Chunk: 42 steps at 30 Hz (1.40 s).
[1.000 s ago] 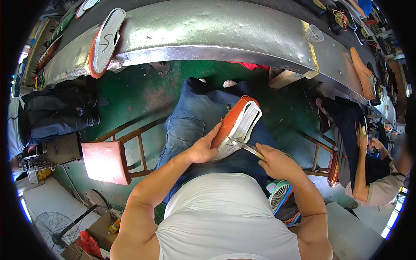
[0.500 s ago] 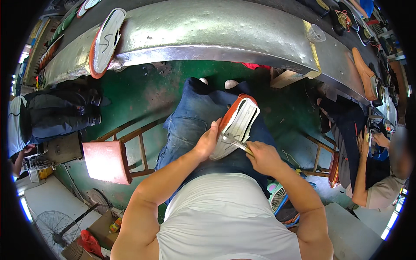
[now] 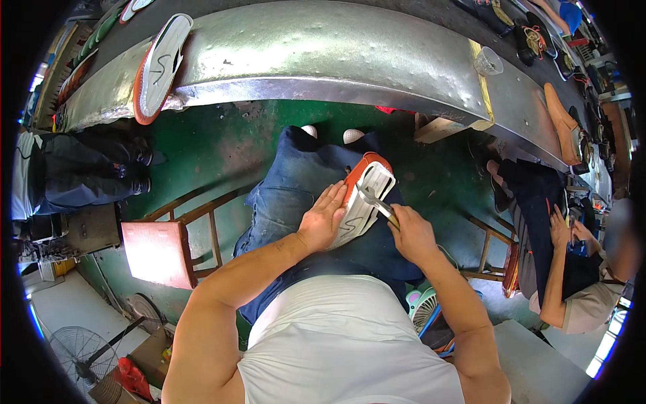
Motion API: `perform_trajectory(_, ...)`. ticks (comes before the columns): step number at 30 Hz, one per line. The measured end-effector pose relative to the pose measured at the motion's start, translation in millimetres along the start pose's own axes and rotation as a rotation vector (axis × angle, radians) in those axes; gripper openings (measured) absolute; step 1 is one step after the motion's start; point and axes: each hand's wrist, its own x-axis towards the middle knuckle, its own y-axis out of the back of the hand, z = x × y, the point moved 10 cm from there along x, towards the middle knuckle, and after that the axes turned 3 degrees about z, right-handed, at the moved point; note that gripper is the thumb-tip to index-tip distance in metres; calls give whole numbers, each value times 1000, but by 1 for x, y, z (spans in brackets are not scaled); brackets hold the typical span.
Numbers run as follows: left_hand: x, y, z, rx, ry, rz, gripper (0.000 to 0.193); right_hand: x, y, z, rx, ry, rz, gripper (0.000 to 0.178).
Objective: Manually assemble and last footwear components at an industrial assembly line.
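An orange-red shoe (image 3: 369, 164) lies on my lap with its white underside up, toe pointing away and slightly right. The heel end shows a dark curved line on the white. My left hand (image 3: 323, 221) rests along the shoe's left side, its fingers stretched together against the orange edge, holding it; the thumb is hard to make out. In my right hand (image 3: 412, 236) is a hammer (image 3: 387, 210), fingers wrapped round its handle. The metal head is over the middle of the white underside; I cannot tell whether it touches.
A metal-topped bench (image 3: 323, 54) stretches ahead, with a similar orange and white shoe (image 3: 158, 71) at its left edge. A clear cup (image 3: 488, 62) and a tan shoe (image 3: 562, 121) sit to the right. Stools (image 3: 156, 250) flank me. Another person (image 3: 572, 269) works at right; someone stands left.
The left fingers have straightened and lie further along the shoe's side. The hammer head has moved up toward the toe. The whole view has shifted slightly.
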Motion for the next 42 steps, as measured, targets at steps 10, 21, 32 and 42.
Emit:
perform_trajectory(10, 14, -9, 24, 221, 3, -436, 59, -18, -9, 43, 447, -211, -338, 32)
perform_trajectory(21, -16, -11, 1, 88, 208, -442, 68, 5, -9, 19, 202, -184, -110, 35)
perform_trajectory(32, -7, 16, 8, -70, 318, -504, 96, -38, -27, 10, 406, -117, -23, 32)
perform_trajectory(42, 83, 161, 159, -198, -220, -208, 82, -83, -53, 53, 1062, -324, 294, 28)
